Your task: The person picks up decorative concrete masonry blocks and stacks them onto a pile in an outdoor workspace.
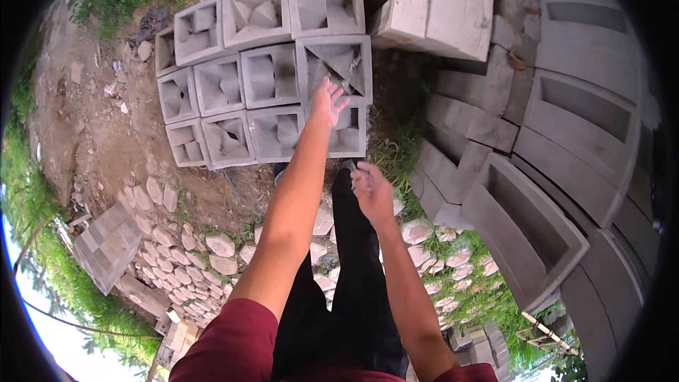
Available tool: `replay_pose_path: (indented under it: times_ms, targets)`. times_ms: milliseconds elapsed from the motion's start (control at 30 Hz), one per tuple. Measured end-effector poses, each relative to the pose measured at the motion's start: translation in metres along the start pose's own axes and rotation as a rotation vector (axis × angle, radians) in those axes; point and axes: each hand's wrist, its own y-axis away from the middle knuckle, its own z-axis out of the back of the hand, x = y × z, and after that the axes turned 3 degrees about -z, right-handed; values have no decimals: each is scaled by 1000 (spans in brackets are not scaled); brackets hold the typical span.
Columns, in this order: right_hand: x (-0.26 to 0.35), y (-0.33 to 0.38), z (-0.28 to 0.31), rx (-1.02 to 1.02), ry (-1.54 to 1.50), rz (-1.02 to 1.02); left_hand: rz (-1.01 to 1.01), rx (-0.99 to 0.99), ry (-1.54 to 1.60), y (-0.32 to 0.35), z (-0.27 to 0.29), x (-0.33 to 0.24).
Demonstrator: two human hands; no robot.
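My left hand (328, 104) reaches forward over a stack of grey concrete ventilation blocks (269, 74). Its fingers are apart with nothing in them, and they overlap the lower part of a square block (338, 48) at the right end of the middle row. Whether the fingertips touch it I cannot tell. Slanted inner faces and dark openings mark these hollow blocks. My right hand (373, 194) hangs lower, over my dark trouser leg, with its fingers curled. What it holds, if anything, I cannot make out.
Pale concrete blocks (453, 10) are piled beyond on the right. Large grey trough-shaped concrete pieces (527, 223) lie stacked along my right side. Bare earth (106, 124) spreads to the left. Hexagonal stone pavers (223, 246) with grass between them lie around my feet.
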Motion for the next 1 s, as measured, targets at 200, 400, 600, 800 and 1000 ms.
replay_pose_path:
  times_ms: [200, 400, 600, 800, 1000]
  targets:
    - [-13, -76, 7, -8, 110, 41, 12, -54, 29, -64, -8, 15]
    - [-20, -76, 40, -38, 115, 19, 31, -116, 10, -92, -11, 10]
    - [-25, -51, 54, -103, 200, 3, 136, -100, 77, -94, -19, 4]
    - [11, -34, 43, -118, 71, 7, 114, -235, -107, -35, -3, -12]
    - [68, -12, 31, -507, -62, 136, 173, 92, -121, 142, 11, -55]
